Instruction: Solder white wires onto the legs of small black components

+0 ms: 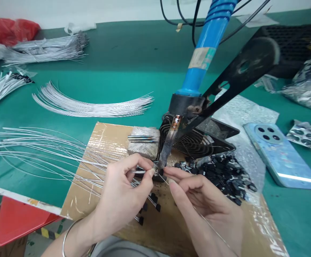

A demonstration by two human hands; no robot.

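Left hand pinched, thumb and forefinger together, on a thin silver wire held level, its end right at the tip of the soldering iron. Right hand just beside, fingers closed on a fine strand of solder running back across the palm toward the wrist, its front end also up at the iron tip. Both hands close together, fingertips nearly meeting below the tip; a small black part possibly sitting at the joint there, too hidden by fingers to tell. Iron fixed slanting down on a black stand, blue handle rising toward the top edge, in front of a black fan grille. Under the hands, a taped cardboard sheet lying on the green table. Heaped just right of the iron tip, a pile of small black parts; a few finished wires with black parts on their ends between the hands. Fanned out left of the cardboard, loose silver wires; farther back, another curved spread of wires and bundles. Near the iron, a grey block bearing spare tips. At the right, a blue phone face down on bubble wrap. Silver bangle on the left wrist.
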